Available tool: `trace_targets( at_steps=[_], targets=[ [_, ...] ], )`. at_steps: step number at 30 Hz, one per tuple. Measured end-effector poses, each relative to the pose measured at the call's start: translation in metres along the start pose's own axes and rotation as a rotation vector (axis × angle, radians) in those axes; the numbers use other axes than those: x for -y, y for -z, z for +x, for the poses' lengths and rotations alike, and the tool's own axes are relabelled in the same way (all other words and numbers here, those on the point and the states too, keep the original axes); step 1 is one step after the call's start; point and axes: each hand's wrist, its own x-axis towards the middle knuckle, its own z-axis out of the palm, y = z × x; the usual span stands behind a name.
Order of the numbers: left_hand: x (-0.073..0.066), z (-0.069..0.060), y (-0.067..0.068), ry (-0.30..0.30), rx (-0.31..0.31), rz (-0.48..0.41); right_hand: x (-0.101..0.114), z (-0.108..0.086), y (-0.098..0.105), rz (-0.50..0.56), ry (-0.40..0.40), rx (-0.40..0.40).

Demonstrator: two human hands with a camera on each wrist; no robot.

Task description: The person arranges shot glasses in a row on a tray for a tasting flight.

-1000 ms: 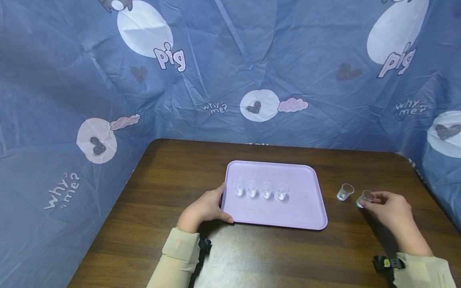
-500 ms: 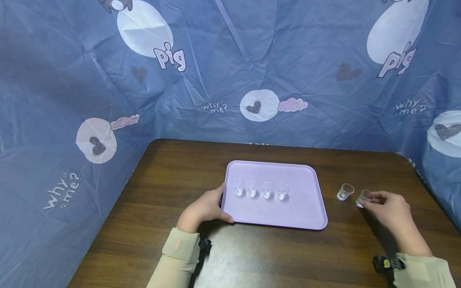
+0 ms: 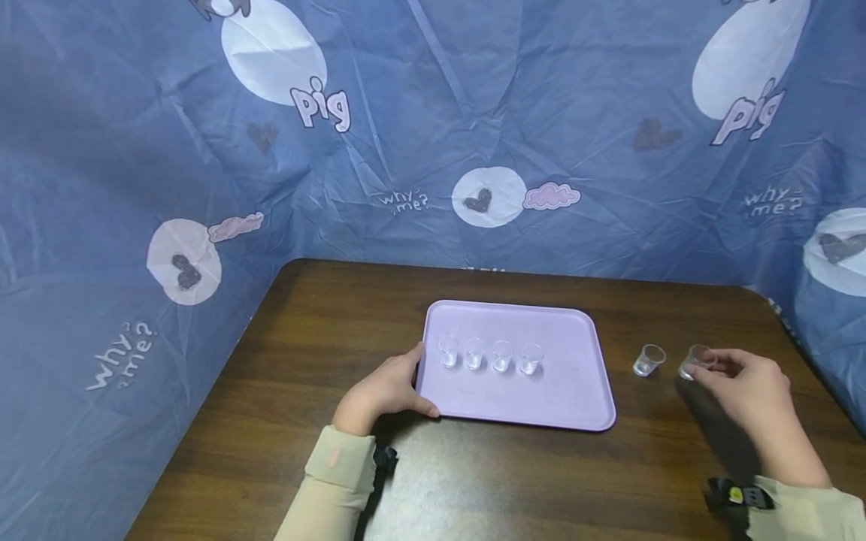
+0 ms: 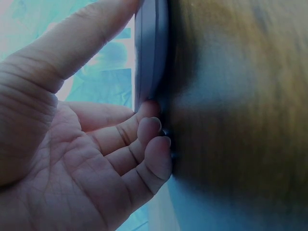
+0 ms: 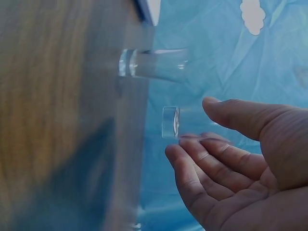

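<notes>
My left hand [image 3: 382, 394] grips the near left corner of a lilac tray [image 3: 575, 398], thumb at the front edge. In the left wrist view its fingertips [image 4: 158, 156] lie against the tray's rim [image 4: 149, 57], down at the tabletop. Several small clear shot glasses [image 3: 501, 358] stand upright in a row on the tray. Off to the right, my right hand [image 3: 751, 383] pinches another shot glass [image 3: 693, 364] between thumb and fingers. Its thick base [image 5: 170, 122] is clear of the table in the right wrist view. A further shot glass [image 3: 648, 361] stands between that hand and the tray.
The dark wooden table [image 3: 514, 488] has rounded far corners. A blue printed cloth [image 3: 379, 150] hangs behind it and along both sides. Beige sleeves and black wrist straps [image 3: 740, 494] cover the forearms.
My right hand has lifted the shot glass off the table and shifted it slightly right and up in the view. The left hand, the tray and the other glasses keep their places.
</notes>
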Motion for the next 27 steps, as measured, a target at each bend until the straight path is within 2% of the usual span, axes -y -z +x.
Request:
trace_targets(
  at_steps=[13,20,27],
  targets=[
    [0.002,0.002,-0.001,-0.011,-0.003,0.008,0.034,-0.003,0.009,0.049,0.085,-0.032],
    [0.003,0.002,-0.002,-0.003,-0.007,0.012,0.056,-0.003,0.000,0.071,0.113,-0.004],
    [0.002,0.002,-0.002,0.011,-0.004,0.022,0.078,-0.005,-0.018,0.109,0.150,0.042]
  ],
)
